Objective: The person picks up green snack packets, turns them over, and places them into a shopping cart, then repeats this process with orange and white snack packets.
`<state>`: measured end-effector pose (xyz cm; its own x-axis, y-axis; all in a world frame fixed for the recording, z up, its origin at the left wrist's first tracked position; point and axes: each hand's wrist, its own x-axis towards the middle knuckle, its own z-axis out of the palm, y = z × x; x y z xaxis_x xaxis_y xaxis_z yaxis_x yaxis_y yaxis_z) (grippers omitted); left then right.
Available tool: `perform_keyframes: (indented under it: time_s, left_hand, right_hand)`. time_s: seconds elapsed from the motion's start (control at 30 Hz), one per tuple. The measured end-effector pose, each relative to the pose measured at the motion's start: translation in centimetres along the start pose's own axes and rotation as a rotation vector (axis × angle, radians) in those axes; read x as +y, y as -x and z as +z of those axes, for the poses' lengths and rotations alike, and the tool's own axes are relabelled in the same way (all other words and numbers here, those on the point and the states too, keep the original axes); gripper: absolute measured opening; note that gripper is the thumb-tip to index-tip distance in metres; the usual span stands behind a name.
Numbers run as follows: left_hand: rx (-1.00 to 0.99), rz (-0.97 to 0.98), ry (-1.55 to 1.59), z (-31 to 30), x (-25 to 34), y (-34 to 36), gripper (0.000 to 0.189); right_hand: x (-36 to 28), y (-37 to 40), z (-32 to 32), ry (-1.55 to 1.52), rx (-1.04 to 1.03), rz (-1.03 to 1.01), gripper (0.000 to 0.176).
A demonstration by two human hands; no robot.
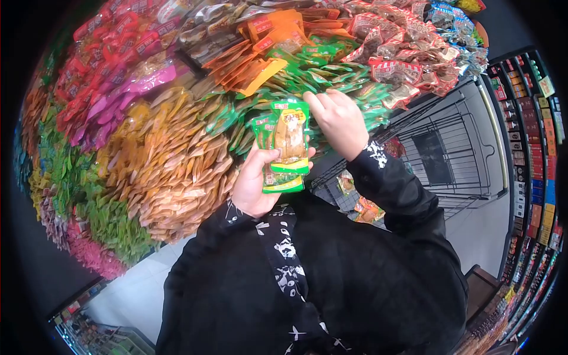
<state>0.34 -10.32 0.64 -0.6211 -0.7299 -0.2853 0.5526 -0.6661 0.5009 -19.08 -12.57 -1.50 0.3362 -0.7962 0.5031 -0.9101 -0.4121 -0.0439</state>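
Observation:
My left hand is closed around a few green-edged clear snack packets, thumb across the front. The front packet shows a pale brown food behind its window and yellow printing. My right hand is curled, with thumb and finger pinched at the top right corner of the front packet. Behind both hands lies a pile of similar green packets on the heaped display.
Tan packets heap up at left, orange ones at the top, and red-and-white ones at upper right. A wire shopping cart stands right, holding a few packets. Stocked shelves line the far right.

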Motion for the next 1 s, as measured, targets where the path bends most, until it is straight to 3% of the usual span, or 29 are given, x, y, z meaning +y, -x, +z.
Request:
perform_keyframes:
  time_s: [0.27, 0.33, 0.43, 0.47, 0.53, 0.57, 0.6, 0.67, 0.7, 0.8, 0.87, 0.93, 1.0]
  left_hand:
    - [0.029, 0.019, -0.027, 0.4, -0.4, -0.4, 0.043]
    - [0.058, 0.023, -0.13, 0.3, -0.9, -0.5, 0.049]
    - [0.034, -0.004, -0.054, 0.9, -1.1, -0.5, 0.048]
    - [0.028, -0.005, -0.078, 1.0, -1.0, -0.4, 0.048]
    - [0.004, -0.026, -0.101, 0.7, -1.1, -0.4, 0.049]
    - [0.004, -0.03, -0.101, 0.7, -1.3, -0.4, 0.049]
    - [-0.028, -0.04, -0.131, 0.9, -1.5, -0.5, 0.048]
    - [-0.072, -0.057, -0.161, 1.2, -1.9, -0.8, 0.048]
    - [-0.078, -0.077, -0.214, 1.3, -2.1, -0.9, 0.049]
    - [-0.051, -0.094, -0.232, 1.6, -2.1, -0.9, 0.047]
    - [0.021, -0.108, -0.171, 1.7, -1.8, -0.7, 0.039]
    - [0.046, -0.112, -0.127, 1.4, -1.6, -0.5, 0.035]
    - [0.027, -0.1, -0.15, 1.2, -1.4, -0.6, 0.035]
  right_hand:
    - [-2.6, 2.5, 1.4, -0.006, 0.033, 0.072, 0.039]
    - [-2.6, 2.8, 1.0, 0.014, -0.058, 0.076, 0.041]
    - [0.0, 2.9, -0.3, -0.426, -0.001, 0.113, 0.039]
    - [0.6, 3.3, -1.4, -0.565, 0.135, 0.217, 0.036]
    - [1.8, 4.3, -3.7, -0.925, 0.152, 0.473, 0.033]
    - [1.8, 4.2, -4.9, -1.347, 0.087, 0.64, 0.035]
    - [1.7, 4.1, -5.2, -1.345, 0.091, 0.649, 0.035]
    - [1.2, 3.8, -5.5, -1.193, -0.146, 0.513, 0.041]
    - [1.0, 3.8, -4.5, -1.226, -0.17, 0.495, 0.044]
    - [1.7, 4.3, -4.8, -1.451, -0.219, 0.652, 0.029]
    - [3.1, 4.7, -5.6, -1.518, -0.142, 0.711, 0.027]
    - [5.0, 5.0, -6.0, -1.449, 0.122, 0.734, 0.024]
    - [6.7, 5.1, -5.6, -1.324, 0.295, 0.632, 0.026]
